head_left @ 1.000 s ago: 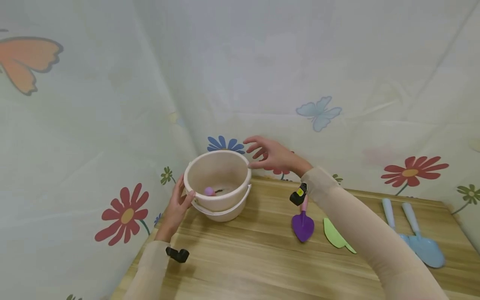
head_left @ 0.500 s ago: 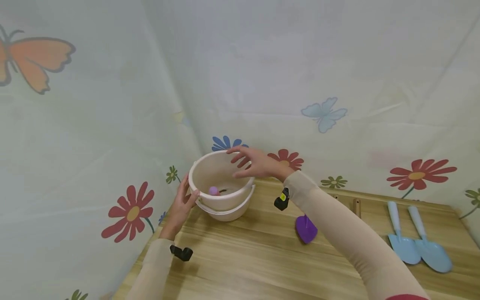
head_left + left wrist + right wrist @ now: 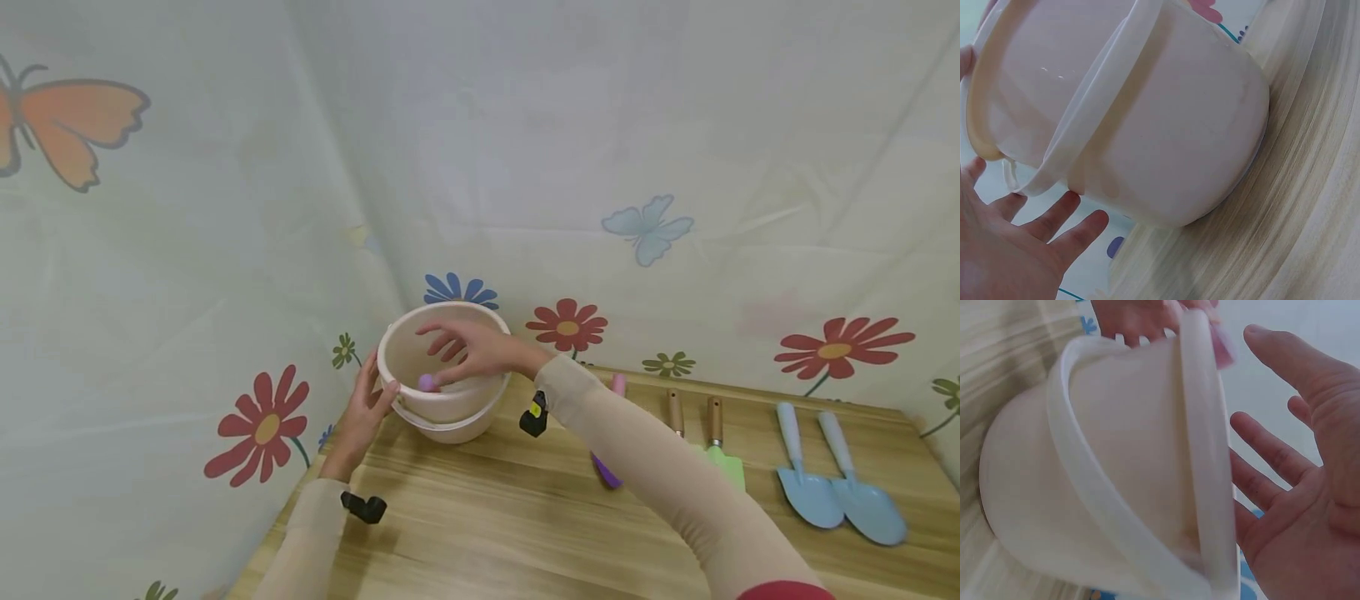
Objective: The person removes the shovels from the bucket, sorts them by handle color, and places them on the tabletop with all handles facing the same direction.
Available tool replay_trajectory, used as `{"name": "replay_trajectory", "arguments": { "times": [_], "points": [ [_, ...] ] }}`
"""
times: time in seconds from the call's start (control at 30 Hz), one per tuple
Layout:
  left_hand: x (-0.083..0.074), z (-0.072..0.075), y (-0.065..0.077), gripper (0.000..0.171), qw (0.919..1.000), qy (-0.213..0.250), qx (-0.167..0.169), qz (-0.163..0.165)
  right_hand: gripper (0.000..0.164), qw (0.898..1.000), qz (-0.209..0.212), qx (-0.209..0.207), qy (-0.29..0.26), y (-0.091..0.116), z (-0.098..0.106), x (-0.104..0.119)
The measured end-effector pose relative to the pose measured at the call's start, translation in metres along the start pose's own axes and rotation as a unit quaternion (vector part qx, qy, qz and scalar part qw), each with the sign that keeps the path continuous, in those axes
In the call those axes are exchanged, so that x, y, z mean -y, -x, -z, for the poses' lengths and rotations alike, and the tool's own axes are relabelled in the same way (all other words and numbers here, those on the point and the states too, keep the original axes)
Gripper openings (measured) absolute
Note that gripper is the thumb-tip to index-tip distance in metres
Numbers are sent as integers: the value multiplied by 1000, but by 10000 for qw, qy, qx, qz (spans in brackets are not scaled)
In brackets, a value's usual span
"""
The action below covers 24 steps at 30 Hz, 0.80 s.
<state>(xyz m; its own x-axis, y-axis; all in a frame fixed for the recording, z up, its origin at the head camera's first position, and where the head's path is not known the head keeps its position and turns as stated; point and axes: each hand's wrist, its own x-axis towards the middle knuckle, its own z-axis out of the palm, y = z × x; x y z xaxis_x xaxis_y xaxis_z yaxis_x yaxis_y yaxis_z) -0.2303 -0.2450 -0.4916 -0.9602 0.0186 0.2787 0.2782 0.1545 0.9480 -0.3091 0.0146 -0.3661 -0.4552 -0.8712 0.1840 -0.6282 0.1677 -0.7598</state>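
Note:
A cream-white bucket (image 3: 442, 408) with a lowered carrying handle (image 3: 450, 425) stands on the wooden table. My left hand (image 3: 360, 421) rests against its left side, thumb at the rim; in the left wrist view the fingers (image 3: 1079, 234) lie nearly straight beside the wall. My right hand (image 3: 480, 350) reaches over the opening from the right, fingers spread and loosely bent, holding nothing. Inside the bucket shows the lilac, rounded end (image 3: 426, 382) of some object, just by my right thumb. In the right wrist view a pinkish piece (image 3: 1222, 347) shows past the rim.
Right of the bucket, a purple trowel (image 3: 606, 473) lies partly under my right sleeve. Green tools with wooden handles (image 3: 715, 423) and two light blue trowels (image 3: 813, 500) lie farther right. Flower-printed cloth (image 3: 525, 150) rises behind and at the left.
My right hand has come left and down from beside the bucket to over its opening. The left hand stays at the bucket's side. The camera view has shifted slightly.

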Motion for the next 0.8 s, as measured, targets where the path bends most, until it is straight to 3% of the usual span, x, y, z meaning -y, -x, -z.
{"name": "replay_trajectory", "arguments": {
  "times": [0.33,0.8],
  "points": [
    [0,0,-1,70,10000,-74,40,-43,76,9987,-311,399,-5,-6,-13,6],
    [2,1,0,71,10000,-41,10,10,61,9971,-524,387,391,-15,-17,5]
  ]
}}
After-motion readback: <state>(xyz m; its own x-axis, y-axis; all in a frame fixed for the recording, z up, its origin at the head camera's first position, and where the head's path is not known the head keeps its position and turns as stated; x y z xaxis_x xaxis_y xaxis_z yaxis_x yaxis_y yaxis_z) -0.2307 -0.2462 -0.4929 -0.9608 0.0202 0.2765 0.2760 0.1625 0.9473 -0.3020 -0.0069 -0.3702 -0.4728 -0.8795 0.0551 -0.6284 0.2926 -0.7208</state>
